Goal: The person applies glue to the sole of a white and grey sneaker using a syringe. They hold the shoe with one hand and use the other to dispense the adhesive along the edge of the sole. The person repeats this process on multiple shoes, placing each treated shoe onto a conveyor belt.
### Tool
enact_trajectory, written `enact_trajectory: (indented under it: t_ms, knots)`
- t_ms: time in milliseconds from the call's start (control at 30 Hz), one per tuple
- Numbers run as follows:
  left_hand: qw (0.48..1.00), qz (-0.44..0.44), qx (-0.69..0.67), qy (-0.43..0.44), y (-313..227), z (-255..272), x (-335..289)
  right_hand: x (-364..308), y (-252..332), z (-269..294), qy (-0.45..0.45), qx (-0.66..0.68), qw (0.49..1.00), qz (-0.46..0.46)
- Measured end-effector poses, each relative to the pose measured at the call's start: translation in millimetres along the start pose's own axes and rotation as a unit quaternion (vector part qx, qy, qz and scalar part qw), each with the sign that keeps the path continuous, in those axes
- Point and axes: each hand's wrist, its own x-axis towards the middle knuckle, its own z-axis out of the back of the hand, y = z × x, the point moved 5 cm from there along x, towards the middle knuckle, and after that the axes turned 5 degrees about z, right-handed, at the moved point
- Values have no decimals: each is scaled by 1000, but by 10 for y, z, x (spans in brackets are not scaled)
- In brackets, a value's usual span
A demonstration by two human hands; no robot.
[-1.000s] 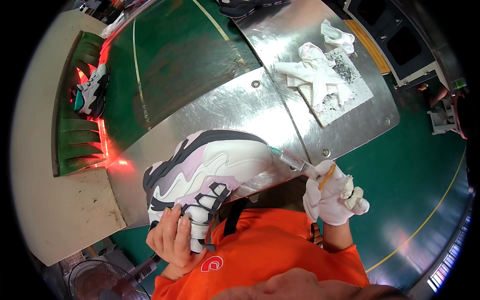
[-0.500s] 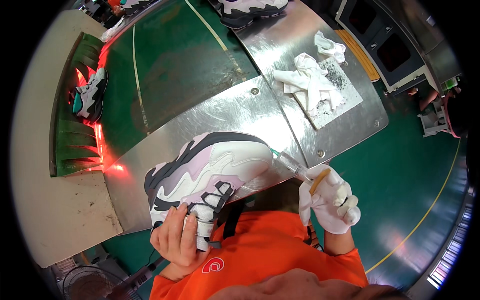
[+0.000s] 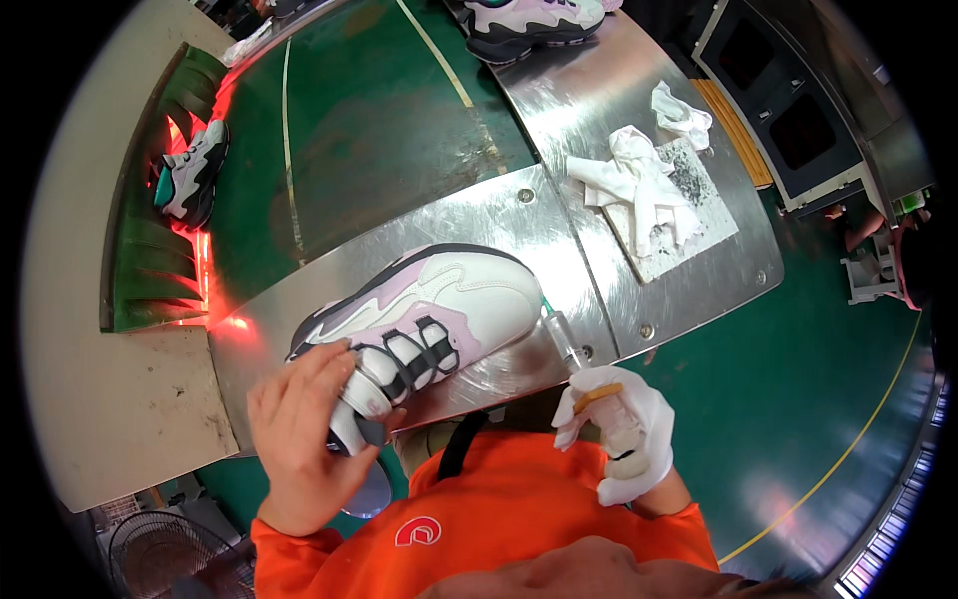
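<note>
A white and lilac sneaker (image 3: 484,295) with dark straps lies tilted over the metal table edge, toe to the right. My bare left hand (image 3: 304,429) is closed around its collar and heel end. In a white glove, my right hand (image 3: 639,424) is wrapped round a clear syringe (image 3: 565,339) with a yellowish-brown finger grip. The syringe's thin green tip reaches the sole edge at the toe; whether it touches, I cannot tell. My gloved fingers and the barrel partly hide the plunger end.
A green conveyor belt (image 3: 369,120) runs beyond the metal table (image 3: 539,240). Another sneaker (image 3: 192,178) sits on it near a red-lit curtain of green strips (image 3: 150,270). White cloths (image 3: 639,190) lie on a stained board (image 3: 714,205) at right. More footwear (image 3: 529,28) stands at the back.
The sneaker has rolled so its upper and straps face up more. My left hand has shifted left around the collar. My right hand and the syringe's rear have swung left and down.
</note>
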Motion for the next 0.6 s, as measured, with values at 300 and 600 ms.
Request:
enact_trajectory:
  t_ms: [300, 600]
  knots:
    - [982, 90, -91, 141, 397, -51, 659, -3, -578, 184, 37, -6, 998, 49]
    - [836, -166, -222, 473, 9, -639, 1655, -76, -720, 219, 31, -11, 998, 51]
